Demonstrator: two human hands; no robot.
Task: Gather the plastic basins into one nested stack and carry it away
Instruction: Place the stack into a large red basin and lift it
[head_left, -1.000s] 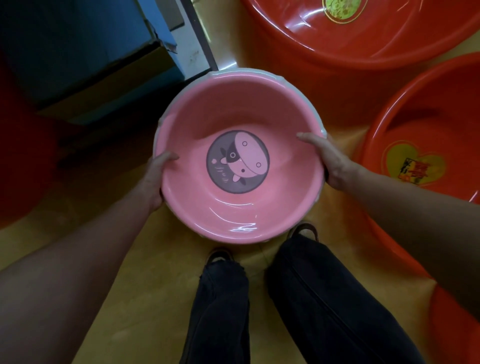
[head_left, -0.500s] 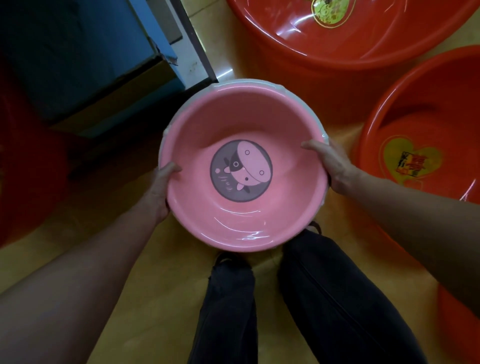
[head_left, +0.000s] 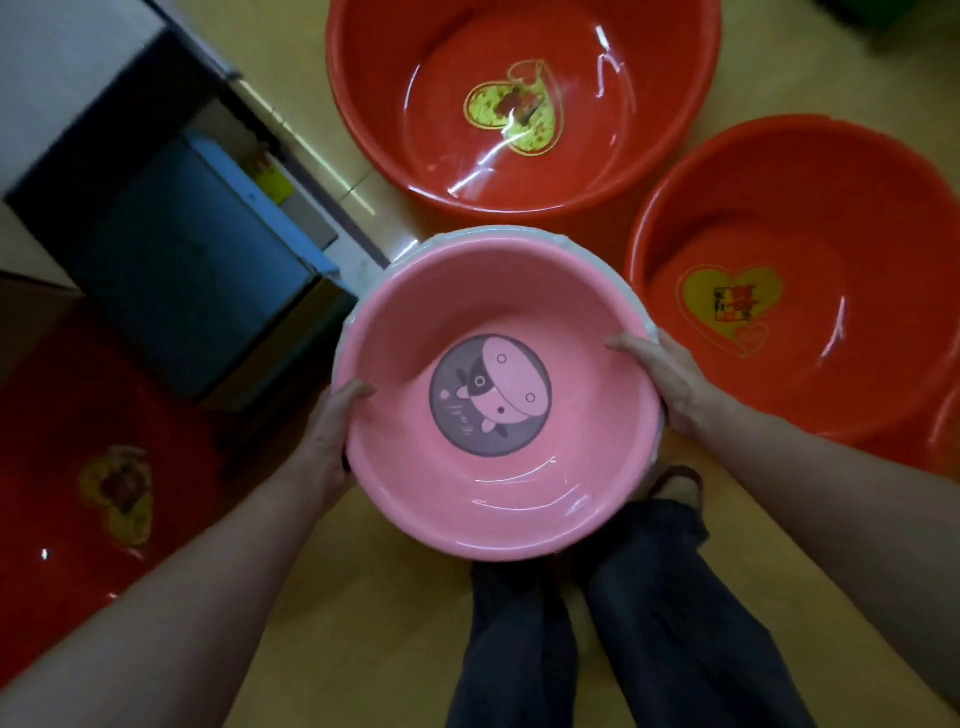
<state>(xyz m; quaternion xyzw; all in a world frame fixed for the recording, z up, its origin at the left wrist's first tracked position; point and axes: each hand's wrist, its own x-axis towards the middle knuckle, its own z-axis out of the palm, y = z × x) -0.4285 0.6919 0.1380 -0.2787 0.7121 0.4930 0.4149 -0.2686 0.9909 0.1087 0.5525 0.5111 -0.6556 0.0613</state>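
A pink basin (head_left: 415, 322) with a cartoon cow print sits nested inside a white basin (head_left: 641, 312), whose rim shows round its far and right side. My left hand (head_left: 332, 431) grips the stack's left rim, thumb inside. My right hand (head_left: 670, 379) grips the right rim, thumb inside. The stack hangs above the floor in front of my legs. Three red basins with heart stickers stand on the floor: one ahead (head_left: 395, 104), one to the right (head_left: 841, 208), one at the left (head_left: 62, 415).
A blue box (head_left: 197, 270) and a grey cabinet (head_left: 72, 88) stand at the left, close to the stack. My legs in dark trousers (head_left: 597, 623) are below it. Yellow floor (head_left: 363, 571) shows between the basins.
The view has tilted up and back, so the red basins ahead and at the left now show more fully. The pink stack stays held in both hands and sits lower in view.
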